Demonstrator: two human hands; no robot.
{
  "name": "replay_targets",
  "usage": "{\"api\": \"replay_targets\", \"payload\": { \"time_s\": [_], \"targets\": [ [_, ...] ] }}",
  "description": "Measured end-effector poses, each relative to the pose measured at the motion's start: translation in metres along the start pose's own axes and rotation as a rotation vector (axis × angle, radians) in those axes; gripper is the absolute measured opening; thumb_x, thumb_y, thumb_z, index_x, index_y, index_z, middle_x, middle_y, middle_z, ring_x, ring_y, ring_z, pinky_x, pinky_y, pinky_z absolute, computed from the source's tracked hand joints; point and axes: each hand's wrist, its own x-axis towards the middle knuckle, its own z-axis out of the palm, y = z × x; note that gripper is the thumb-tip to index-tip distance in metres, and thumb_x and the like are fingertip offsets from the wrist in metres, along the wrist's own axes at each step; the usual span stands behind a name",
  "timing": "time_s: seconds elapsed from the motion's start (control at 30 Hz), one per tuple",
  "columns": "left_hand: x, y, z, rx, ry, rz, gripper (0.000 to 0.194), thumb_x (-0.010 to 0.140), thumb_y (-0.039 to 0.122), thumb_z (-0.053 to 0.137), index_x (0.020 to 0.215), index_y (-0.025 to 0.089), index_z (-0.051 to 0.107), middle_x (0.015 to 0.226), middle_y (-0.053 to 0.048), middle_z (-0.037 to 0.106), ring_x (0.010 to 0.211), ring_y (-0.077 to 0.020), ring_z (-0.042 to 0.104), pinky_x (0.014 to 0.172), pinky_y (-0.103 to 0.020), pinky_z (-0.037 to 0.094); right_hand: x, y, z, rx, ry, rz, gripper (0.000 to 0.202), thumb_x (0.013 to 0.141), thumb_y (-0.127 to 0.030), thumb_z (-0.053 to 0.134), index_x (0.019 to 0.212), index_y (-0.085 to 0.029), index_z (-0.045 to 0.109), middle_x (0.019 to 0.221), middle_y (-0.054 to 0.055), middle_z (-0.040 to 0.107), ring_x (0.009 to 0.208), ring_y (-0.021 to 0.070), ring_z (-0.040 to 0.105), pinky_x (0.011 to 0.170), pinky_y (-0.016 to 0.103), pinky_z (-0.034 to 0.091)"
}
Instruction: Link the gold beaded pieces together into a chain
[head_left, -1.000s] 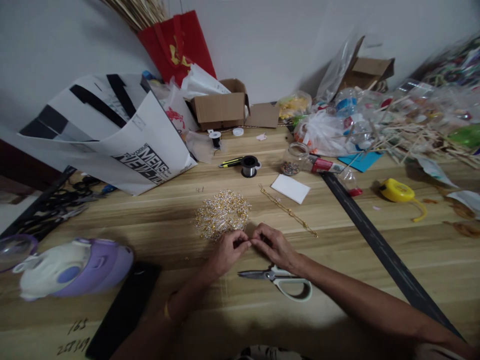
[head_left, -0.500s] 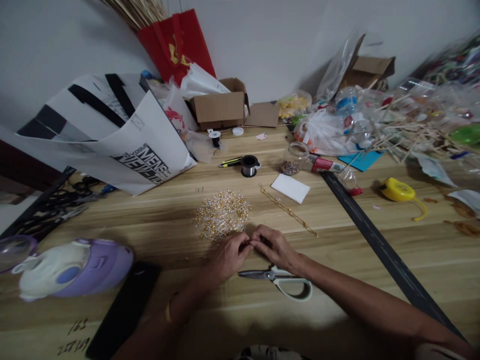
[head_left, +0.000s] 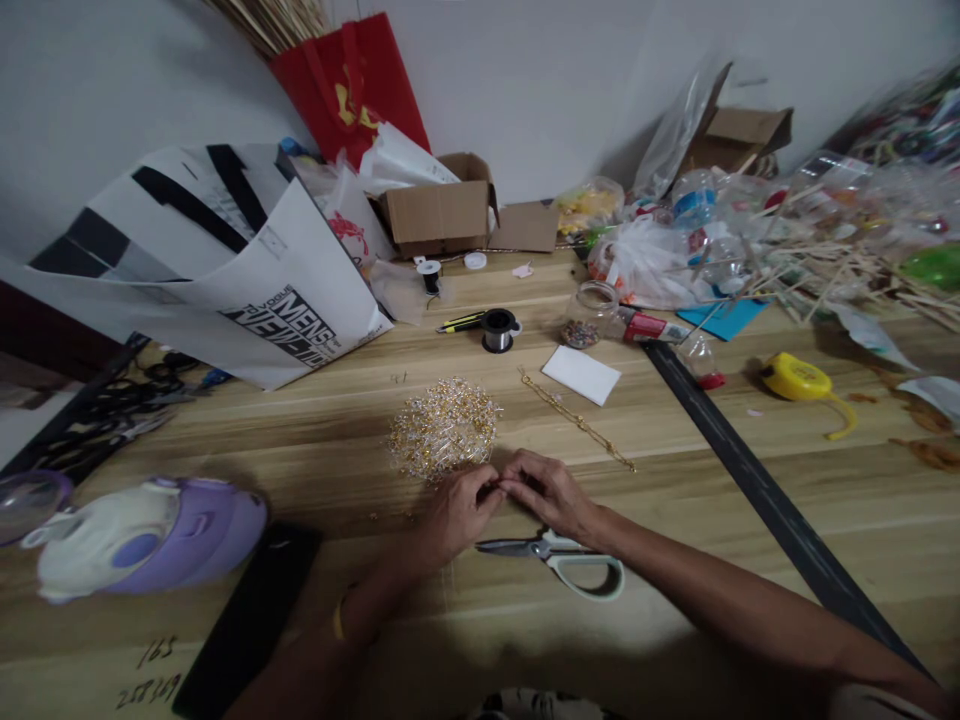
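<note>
My left hand and my right hand meet fingertip to fingertip above the table, both pinched closed. Whatever lies between the fingers is too small to make out. Just beyond my left hand sits a round heap of gold and clear beads on wire, close to its knuckles. Scissors with pale handles lie beneath my right wrist, blades pointing left. A thin gold beaded chain stretches across the wood beyond my right hand, with a white card beside it.
Behind the heap stand a wire spool, a cutter knife and a bead jar. At left are a purple bottle, a black phone-like slab and a large paper bag. A yellow tape measure lies right.
Both hands stay in nearly the same place, fingertips still together. The view has shifted very slightly; nothing on the table has visibly moved.
</note>
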Motion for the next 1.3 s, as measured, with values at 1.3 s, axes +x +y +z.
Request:
{"api": "replay_targets", "payload": {
  "time_s": [1.3],
  "targets": [
    [0.007,-0.006,-0.01,-0.654,-0.089,-0.112,0.026,0.076,0.039,0.054,0.068,0.014,0.051,0.059,0.002,0.05,0.055,-0.0103,0.047,0.055,-0.021,0.038,0.001,-0.004,-0.005,-0.075,0.253,-0.148,0.015,0.088,-0.017,0.049,0.102,-0.02,0.053,0.108,0.011,0.05,0.092,0.0199,0.052,0.072,0.032,0.047]
  ]
}}
